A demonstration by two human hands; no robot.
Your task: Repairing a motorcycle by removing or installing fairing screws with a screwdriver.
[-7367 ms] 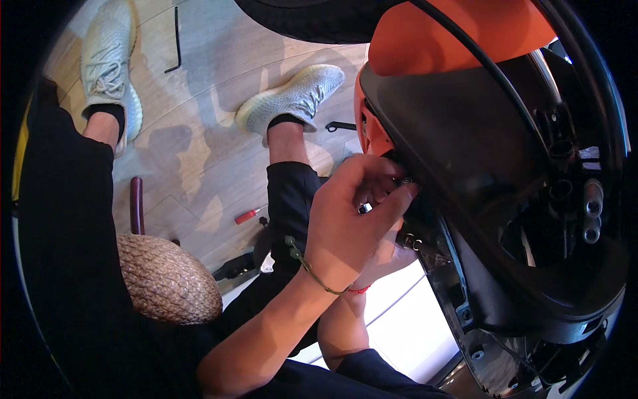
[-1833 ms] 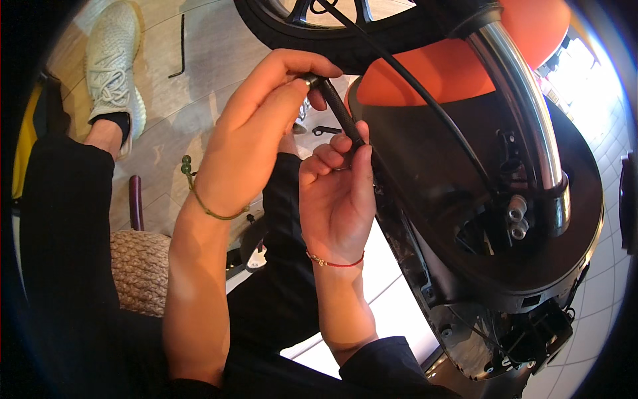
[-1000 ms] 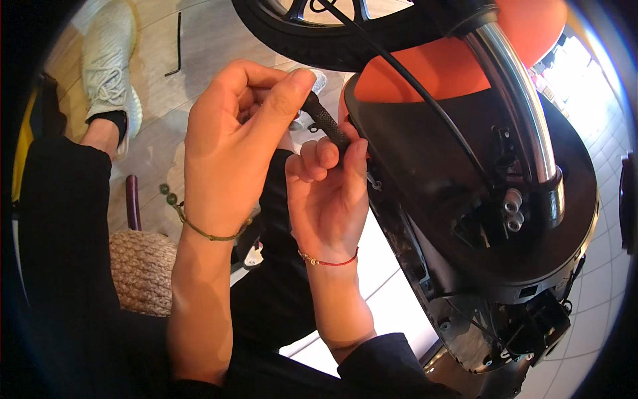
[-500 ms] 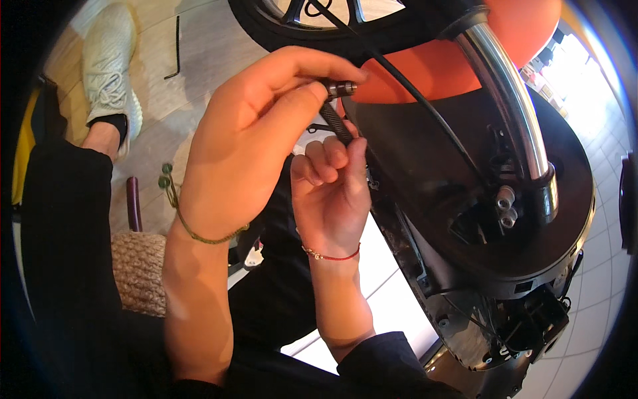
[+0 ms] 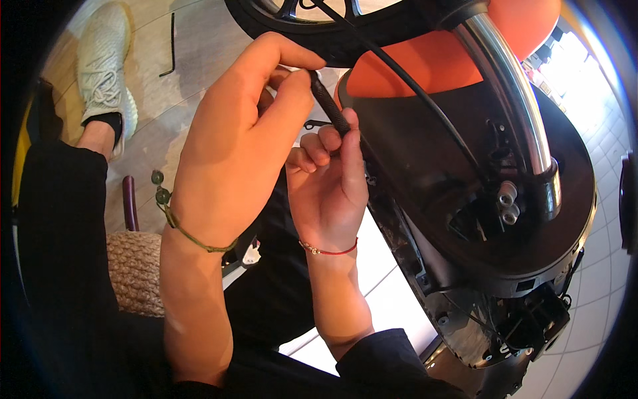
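Observation:
A dark rod-shaped tool handle with a knurled grip (image 5: 329, 105) slants between my two hands, in front of the wheel. Its upper end goes in behind the thumb and forefinger of my left hand (image 5: 242, 126), which are closed on it. Those fingers cover whatever sits at that end. My right hand (image 5: 329, 173) has its palm turned up. The lower end of the handle is pinched between its thumb and curled fingers. Just right of the hands is the black deck-like body (image 5: 425, 153) of a vehicle, with a chrome fork tube (image 5: 508, 93) rising from it.
A black tyre (image 5: 266, 20) and an orange rounded part (image 5: 412, 66) lie beyond my hands. One black cable (image 5: 425, 100) crosses them. On the floor are an L-shaped hex key (image 5: 173, 46), a purple-brown rod (image 5: 130, 203) and a woven tan seat or mat (image 5: 134, 269). My shoe (image 5: 103, 60) stands far left.
My left hand has shifted slightly up and left and turned. The shiny metal cylinder at the tool's upper end, visible before, is now hidden. My right hand rose slightly, still pinching the lower end.

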